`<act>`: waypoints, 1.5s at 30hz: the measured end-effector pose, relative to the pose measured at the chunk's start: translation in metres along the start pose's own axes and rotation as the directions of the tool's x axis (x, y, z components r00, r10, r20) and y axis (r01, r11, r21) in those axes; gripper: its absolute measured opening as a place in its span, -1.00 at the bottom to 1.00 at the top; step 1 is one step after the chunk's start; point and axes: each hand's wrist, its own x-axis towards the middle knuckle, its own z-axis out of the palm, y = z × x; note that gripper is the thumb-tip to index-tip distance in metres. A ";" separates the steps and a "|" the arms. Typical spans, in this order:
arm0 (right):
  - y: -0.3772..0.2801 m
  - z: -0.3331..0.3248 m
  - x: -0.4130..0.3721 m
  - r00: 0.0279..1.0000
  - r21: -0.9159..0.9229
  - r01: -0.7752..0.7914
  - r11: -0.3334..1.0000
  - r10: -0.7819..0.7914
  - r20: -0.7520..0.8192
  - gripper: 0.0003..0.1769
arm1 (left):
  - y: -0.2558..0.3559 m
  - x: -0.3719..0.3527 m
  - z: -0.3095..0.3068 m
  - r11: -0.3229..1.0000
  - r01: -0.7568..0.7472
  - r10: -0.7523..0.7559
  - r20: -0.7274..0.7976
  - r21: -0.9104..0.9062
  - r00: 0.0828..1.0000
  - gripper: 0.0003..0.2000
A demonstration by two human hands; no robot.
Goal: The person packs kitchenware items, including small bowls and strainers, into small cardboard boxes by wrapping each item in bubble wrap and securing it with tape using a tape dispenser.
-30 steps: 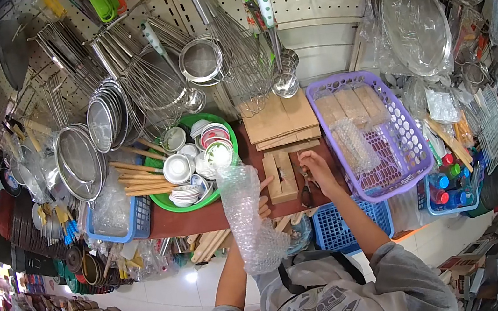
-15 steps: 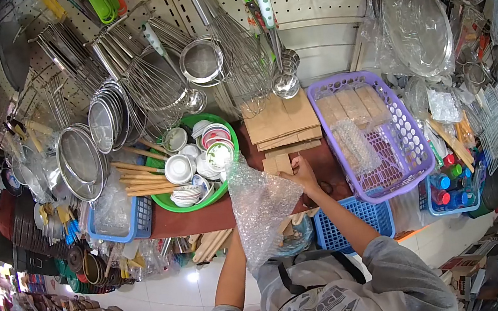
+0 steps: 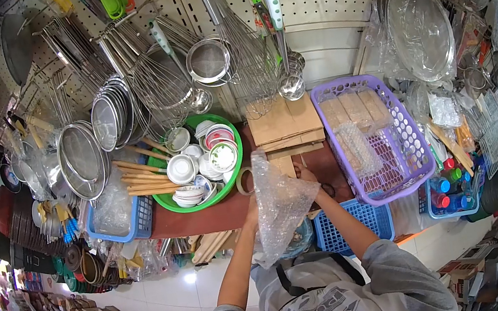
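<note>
A sheet of bubble wrap (image 3: pixel 280 215) hangs in front of my body, between my two hands. My left hand (image 3: pixel 252 211) is at its left edge, with the fingers mostly hidden behind the plastic. My right hand (image 3: pixel 307 176) is at its upper right, beside a piece of brown cardboard (image 3: pixel 283 166); its fingers are bent, and what they grip is too small to make out. A roll of tape (image 3: pixel 244 181) stands just above my left hand. Behind lies a stack of cardboard sheets (image 3: pixel 285 125).
Left is a green basin (image 3: pixel 228 187) of small bowls and wooden-handled tools. A purple basket (image 3: pixel 390 192) with wrapped packs stands right. Blue baskets (image 3: pixel 352 223) sit at the table's front edge. Whisks and strainers (image 3: pixel 209 60) hang above.
The bubble wrap and my left hand have moved right and my left hand has come up to the table edge. The tape roll now shows beside the wrap.
</note>
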 end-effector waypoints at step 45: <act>-0.238 -0.071 -0.064 0.999 0.236 0.051 0.971 -0.049 -0.015 -0.09 | 0.047 -0.037 0.003 0.980 -0.183 0.187 0.050 -0.073 0.981 -0.73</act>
